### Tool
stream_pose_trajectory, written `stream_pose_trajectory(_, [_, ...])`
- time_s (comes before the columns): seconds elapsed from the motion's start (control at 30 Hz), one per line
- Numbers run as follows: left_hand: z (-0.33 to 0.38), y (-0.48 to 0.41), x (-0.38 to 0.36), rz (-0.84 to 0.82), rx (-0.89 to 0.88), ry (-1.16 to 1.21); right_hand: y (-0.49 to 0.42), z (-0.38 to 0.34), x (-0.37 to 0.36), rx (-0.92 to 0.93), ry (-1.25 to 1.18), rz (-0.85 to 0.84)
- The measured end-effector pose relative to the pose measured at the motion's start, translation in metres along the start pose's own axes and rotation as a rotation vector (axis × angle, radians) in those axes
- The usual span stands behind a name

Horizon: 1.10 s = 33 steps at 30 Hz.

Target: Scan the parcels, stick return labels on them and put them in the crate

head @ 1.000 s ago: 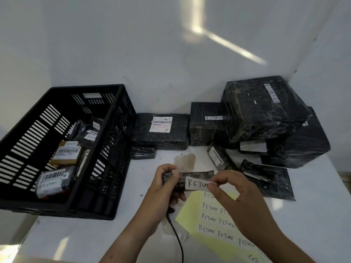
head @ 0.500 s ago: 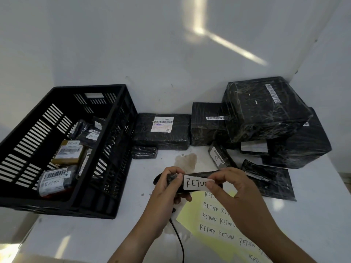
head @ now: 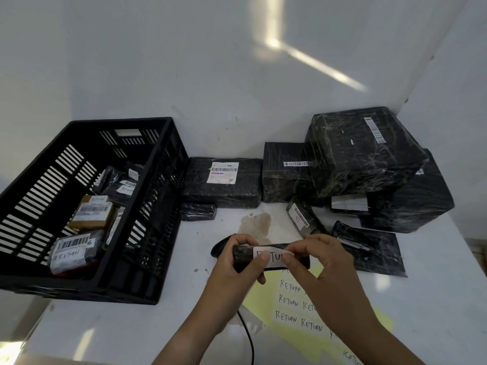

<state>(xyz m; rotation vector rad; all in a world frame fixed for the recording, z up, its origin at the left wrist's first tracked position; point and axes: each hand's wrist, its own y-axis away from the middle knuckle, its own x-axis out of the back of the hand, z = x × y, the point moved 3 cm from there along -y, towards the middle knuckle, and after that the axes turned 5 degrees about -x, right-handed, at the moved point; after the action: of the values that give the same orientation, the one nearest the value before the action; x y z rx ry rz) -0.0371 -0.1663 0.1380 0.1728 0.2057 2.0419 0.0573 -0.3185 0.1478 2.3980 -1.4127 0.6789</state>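
- Nearest, a yellow sheet of spare labels [head: 297,306] marked RETURN lies flat on the table [head: 434,299], right of a black cable [head: 249,338].
- Just beyond, the small parcel [head: 242,258] is held above the sheet, between both hands.
- The left hand [head: 234,267] curls round the parcel's left end, thumb on the label's left edge.
- The right hand [head: 326,270] pinches the return label [head: 275,259] at its right end against the wrap, fingers bent.
- The parcel is slim, long and dark under glossy film. It is probably light, slightly yielding and slippery, so gripping it by the ends looks safest.
- The label is limp white paper with handwritten letters. It will likely crease or grab early, so it should be smoothed from one end.
- A black scanner [head: 218,250] lies behind the left hand.
- At the left, the black crate [head: 126,291] holds labelled parcels.
- Farthest away, unlabelled black parcels [head: 363,159] are stacked along the wall.
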Motion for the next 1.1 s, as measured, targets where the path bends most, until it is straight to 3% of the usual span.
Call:
stream_pose_trajectory(0.1, [-0.001,0.001,-0.001,0.012,-0.017,-0.073,0.001,-0.003,0.000,0.093,0.119,0.066])
stream_pose_trajectory(0.27, [0.004,0.002,-0.005,0.051,-0.045,-0.058,0.008,-0.001,-0.002,0.075,0.191,0.173])
stream_pose_trajectory(0.37, [0.004,0.002,-0.005,0.073,-0.033,-0.013,0.011,0.001,-0.003,-0.084,-0.038,0.144])
stream_pose_trajectory(0.5, [0.006,0.004,-0.012,0.127,-0.036,0.046,0.008,0.000,-0.013,-0.278,-0.337,-0.042])
stream_pose_trajectory(0.73, [0.009,0.008,-0.025,0.186,-0.131,-0.013,0.005,-0.005,-0.014,-0.181,-0.345,0.079])
stream_pose_trajectory(0.83, [0.007,0.009,-0.027,0.214,-0.188,-0.064,0.006,-0.002,-0.013,-0.177,-0.364,0.064])
stream_pose_trajectory(0.93, [0.008,0.010,-0.022,0.256,-0.365,-0.233,0.005,-0.002,-0.011,-0.179,-0.391,-0.018])
stream_pose_trajectory(1.03, [0.014,0.012,-0.018,0.142,-0.477,-0.364,0.001,-0.005,-0.003,-0.206,-0.548,-0.053])
stream_pose_trajectory(1.1, [0.018,0.010,-0.018,0.065,-0.448,-0.350,0.002,-0.008,0.005,-0.147,-0.570,-0.068])
